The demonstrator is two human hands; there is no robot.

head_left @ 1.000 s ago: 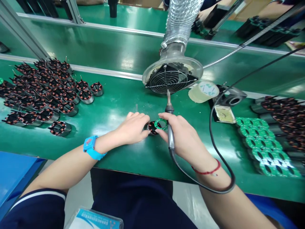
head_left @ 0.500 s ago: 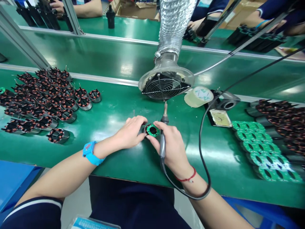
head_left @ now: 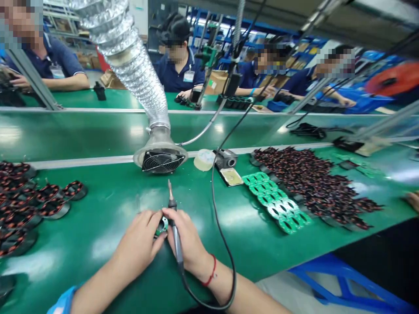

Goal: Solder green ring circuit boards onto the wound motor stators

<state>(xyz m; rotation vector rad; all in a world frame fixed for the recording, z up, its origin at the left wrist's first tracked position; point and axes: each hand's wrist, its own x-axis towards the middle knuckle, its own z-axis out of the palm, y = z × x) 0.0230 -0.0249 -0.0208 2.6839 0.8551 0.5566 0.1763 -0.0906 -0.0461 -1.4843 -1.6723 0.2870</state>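
Observation:
Between my two hands is a motor stator topped with a green ring-shaped circuit board (head_left: 163, 224), partly covered by fingers. My left hand (head_left: 139, 239) is closed round its left side. A soldering iron (head_left: 177, 242) lies in my right hand (head_left: 190, 240), its tip pointing up and away from me. The thumb and forefinger of that hand also touch the right side of the stator. From the iron's handle a black cable loops past my right wrist.
A fume extractor (head_left: 163, 161) hangs beyond my hands. Right of it are a tape roll (head_left: 203, 160), an iron stand (head_left: 226, 158), green circuit-board panels (head_left: 273, 201) and many stators (head_left: 314, 183). More stators (head_left: 19, 213) stand left. Co-workers (head_left: 178, 65) sit across the bench.
My view has lifted and swung right, bringing the co-workers and more of the right-hand stators into sight. Both hands stay at the stator, with the soldering iron still in my right hand.

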